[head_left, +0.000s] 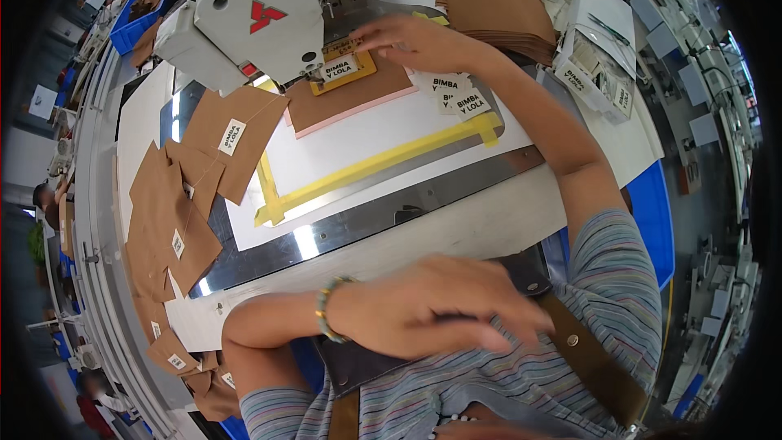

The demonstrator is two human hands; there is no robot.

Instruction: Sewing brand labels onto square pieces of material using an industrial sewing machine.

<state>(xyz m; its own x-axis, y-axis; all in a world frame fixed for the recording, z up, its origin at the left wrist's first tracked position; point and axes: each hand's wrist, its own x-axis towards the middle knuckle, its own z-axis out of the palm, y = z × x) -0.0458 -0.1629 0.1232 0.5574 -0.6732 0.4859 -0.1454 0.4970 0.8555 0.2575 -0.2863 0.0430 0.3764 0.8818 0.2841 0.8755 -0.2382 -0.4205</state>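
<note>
My left hand (436, 301), with a beaded bracelet at the wrist, hovers before my apron. It holds nothing visible; its fingers are stretched out, the thumb apart, blurred by motion. Under the sewing machine head (252, 16), my right hand (419, 42) reaches in from the right. Its outstretched fingertips are at the upper edge of a yellow template frame (364, 77); whether they touch it is unclear. Inside this frame lies a white printed label (339, 70), on a brown panel (314, 110) with a pink edge. Loose white labels (470, 103) lie just right of the panel.
Brown labelled pieces (175, 224) are heaped along the table's left side. A brown panel stack (489, 4) stands at the back right, beside a white box (599, 73) of labels. Yellow tape (383, 165) marks the white work sheet. A blue bin (652, 224) is at right.
</note>
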